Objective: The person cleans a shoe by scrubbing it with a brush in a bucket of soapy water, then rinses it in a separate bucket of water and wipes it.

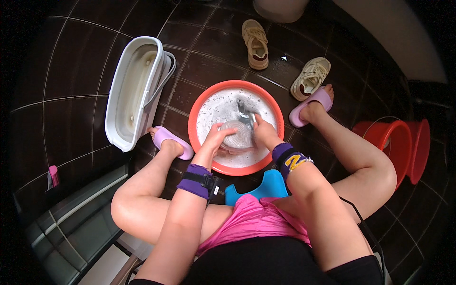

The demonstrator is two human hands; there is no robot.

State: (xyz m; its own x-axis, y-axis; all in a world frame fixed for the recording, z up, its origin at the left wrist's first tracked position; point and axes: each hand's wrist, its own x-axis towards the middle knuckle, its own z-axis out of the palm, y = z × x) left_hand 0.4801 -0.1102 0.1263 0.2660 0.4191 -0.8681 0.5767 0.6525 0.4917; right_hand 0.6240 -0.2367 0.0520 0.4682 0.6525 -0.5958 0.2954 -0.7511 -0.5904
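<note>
An orange-red basin (194, 118) of sudsy water stands on the floor between my feet. Over it, my left hand (214, 138) grips a round, whitish, ringed object (237, 135) by its left side, thumb on top; its exact kind I cannot make out. My right hand (265, 132) is closed at the object's right side. A small pale, narrow piece shows by its fingertips, too little of it to name. Foam covers most of the water, with a darker gap just beyond the hands.
A long white bucket (110, 114) with a grey handle stands at the left. Two cream sneakers (256, 45) (311, 76) lie beyond the basin. Red buckets (396, 142) are at the right. A blue plastic stool (261, 190) shows beneath me. Dark tiles look wet near the sneakers.
</note>
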